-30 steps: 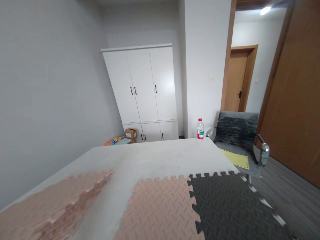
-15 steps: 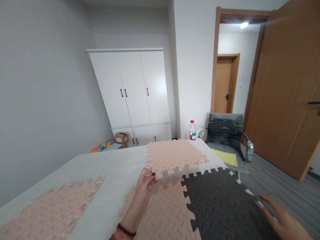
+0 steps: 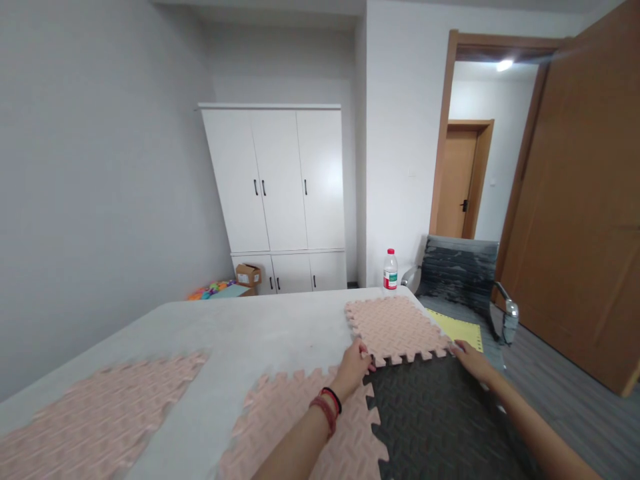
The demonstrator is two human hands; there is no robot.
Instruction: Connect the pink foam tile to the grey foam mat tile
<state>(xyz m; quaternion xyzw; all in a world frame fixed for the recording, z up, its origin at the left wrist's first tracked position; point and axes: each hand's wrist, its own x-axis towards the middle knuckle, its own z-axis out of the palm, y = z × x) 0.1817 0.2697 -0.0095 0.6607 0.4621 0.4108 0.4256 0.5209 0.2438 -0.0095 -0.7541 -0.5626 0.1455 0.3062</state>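
Note:
A pink foam mat tile (image 3: pixel 397 325) with toothed edges lies at the far right of the table, against the far edge of a black foam mat tile (image 3: pixel 440 413). My left hand (image 3: pixel 356 360) is closed on the pink tile's near left corner, fingertips partly hidden. At its near right corner my right hand (image 3: pixel 473 360) grips the edge, thumb and fingers close together. Left of the black tile, and bordering it, lies a second pink foam tile (image 3: pixel 280 420), partly covered by my left forearm.
Another pink tile (image 3: pixel 100 413) lies apart on the left of the white table (image 3: pixel 240 327). A bottle with a red cap (image 3: pixel 391 270) stands at the far edge. Beyond the right edge is a chair (image 3: pixel 457 273) holding a yellow tile (image 3: pixel 457 328).
The far pink tile has moved right, from behind the near pink tile to behind the black one. My left hand moved right with it; my right hand came forward to its other corner.

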